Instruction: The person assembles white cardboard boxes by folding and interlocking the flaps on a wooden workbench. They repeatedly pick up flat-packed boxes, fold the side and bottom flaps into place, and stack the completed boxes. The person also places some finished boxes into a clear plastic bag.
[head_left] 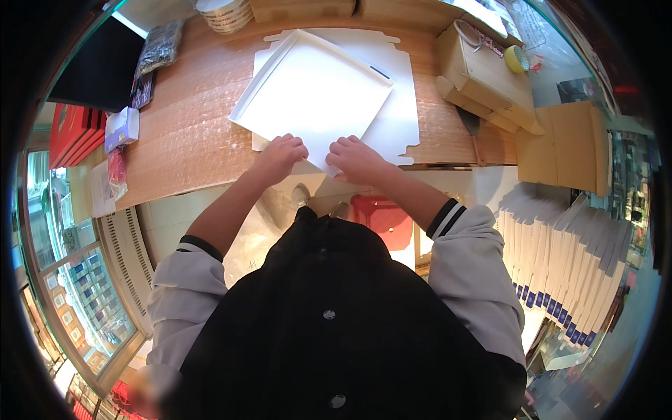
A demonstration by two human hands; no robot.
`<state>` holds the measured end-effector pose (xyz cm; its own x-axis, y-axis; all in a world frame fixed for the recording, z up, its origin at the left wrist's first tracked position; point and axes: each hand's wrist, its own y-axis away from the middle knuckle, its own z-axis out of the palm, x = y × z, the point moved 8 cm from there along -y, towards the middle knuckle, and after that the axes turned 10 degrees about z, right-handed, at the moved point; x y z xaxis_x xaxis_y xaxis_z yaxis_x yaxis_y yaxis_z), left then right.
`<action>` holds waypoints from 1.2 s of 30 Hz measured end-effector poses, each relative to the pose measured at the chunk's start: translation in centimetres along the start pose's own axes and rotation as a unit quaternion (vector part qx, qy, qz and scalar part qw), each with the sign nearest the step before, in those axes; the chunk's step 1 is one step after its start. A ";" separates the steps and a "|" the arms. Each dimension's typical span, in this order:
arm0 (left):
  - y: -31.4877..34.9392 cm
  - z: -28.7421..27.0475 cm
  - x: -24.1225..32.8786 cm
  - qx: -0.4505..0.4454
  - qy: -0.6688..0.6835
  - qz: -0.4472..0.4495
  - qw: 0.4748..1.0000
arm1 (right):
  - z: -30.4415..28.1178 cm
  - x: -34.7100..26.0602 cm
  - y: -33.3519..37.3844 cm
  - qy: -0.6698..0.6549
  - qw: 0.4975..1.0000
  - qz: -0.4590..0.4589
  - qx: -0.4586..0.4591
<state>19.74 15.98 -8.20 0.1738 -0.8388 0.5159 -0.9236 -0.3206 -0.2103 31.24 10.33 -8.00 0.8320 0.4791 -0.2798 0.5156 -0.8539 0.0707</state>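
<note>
A shallow white cardboard tray (315, 87) with raised edges lies turned at an angle on the wooden table, one corner toward me. Its far left walls stand up, and a small dark mark shows on the right wall. At the near corner, my left hand (282, 155) is closed with curled fingers on the left edge. My right hand (355, 157) pinches the edge on the other side of that corner, a short gap away. Beneath the tray is a flat white cardboard blank (402, 105) with cut tabs at its corners.
Brown cardboard boxes (483, 73) and a yellow tape roll (516, 59) stand right on the wooden table (185, 133). A tissue box (122, 129) and red boxes (73, 133) are left. Many white folded boxes (567, 259) stack at lower right; a red stool (381, 220) sits below.
</note>
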 end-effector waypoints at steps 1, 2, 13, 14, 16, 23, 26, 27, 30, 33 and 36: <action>0.1 0.2 -0.5 -0.005 0.004 -0.012 1.000 | 0.1 0.1 0.3 -0.012 1.000 -0.006 0.009; 0.2 0.2 -0.8 -0.008 0.007 -0.024 1.000 | -0.2 0.2 0.4 -0.023 0.999 -0.014 0.019; -0.2 -0.5 2.4 0.118 -0.042 -0.021 0.992 | -1.7 5.5 6.3 -0.243 0.837 0.413 0.264; -0.1 -0.3 3.0 0.144 -0.053 -0.023 0.988 | 0.0 6.4 7.2 -0.301 0.785 0.497 0.215; 0.4 0.5 3.6 0.205 -0.046 -0.044 0.977 | 1.2 5.4 7.3 -0.460 0.682 0.555 0.123; 10.5 5.3 7.4 0.236 0.152 -0.227 0.932 | -0.8 10.5 7.5 -0.200 0.820 0.511 0.161; 27.7 17.5 4.6 0.127 0.183 -0.547 0.807 | -3.1 9.3 4.4 -0.155 0.861 0.414 0.253; 34.9 21.9 5.2 0.138 0.206 -0.648 0.720 | -4.1 5.9 1.5 -0.146 0.896 0.338 0.250; 48.5 30.9 9.4 -0.016 0.212 -0.767 0.605 | -4.3 -5.3 -6.6 -0.189 0.954 0.143 0.182; 53.5 36.4 11.1 0.074 0.260 -0.845 0.460 | -1.8 -14.7 -12.6 -0.232 0.966 0.023 0.109; 54.9 40.1 8.7 0.205 0.288 -0.850 0.390 | 5.3 -20.6 -15.5 -0.368 0.929 -0.029 0.008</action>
<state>-15.73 -26.57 -48.52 0.2008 0.9401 0.2755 0.5131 -0.3405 0.7879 5.00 12.62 -8.42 0.4341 0.2601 -0.8625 0.5469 -0.8369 0.0229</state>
